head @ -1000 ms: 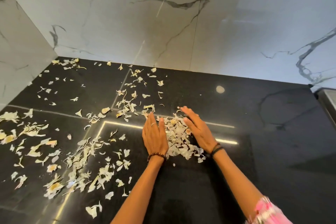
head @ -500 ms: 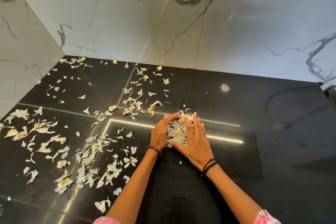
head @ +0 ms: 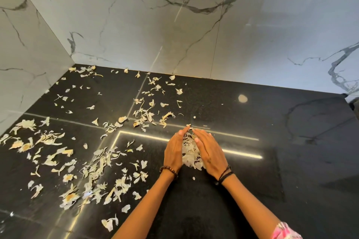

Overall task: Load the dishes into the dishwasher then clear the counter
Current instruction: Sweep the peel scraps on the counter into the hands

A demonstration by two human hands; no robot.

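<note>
A small heap of pale, papery peels (head: 191, 153) lies on the glossy black counter (head: 272, 161). My left hand (head: 173, 151) presses against the heap's left side and my right hand (head: 208, 151) against its right side. Both hands have straight fingers, and the fingertips nearly meet over the far end of the heap. The palms hide part of the heap. Many more loose peels (head: 93, 170) are scattered over the left half of the counter, up to the back corner (head: 83, 70).
White marble walls (head: 174, 25) close off the counter at the back and on the left. A dark edge of something shows at the far right (head: 354, 105). The counter's right half carries only reflections and a few crumbs.
My hands were apart on both sides of a loose spread of peels; they have slid together and pushed the peels into one tight heap between the palms.
</note>
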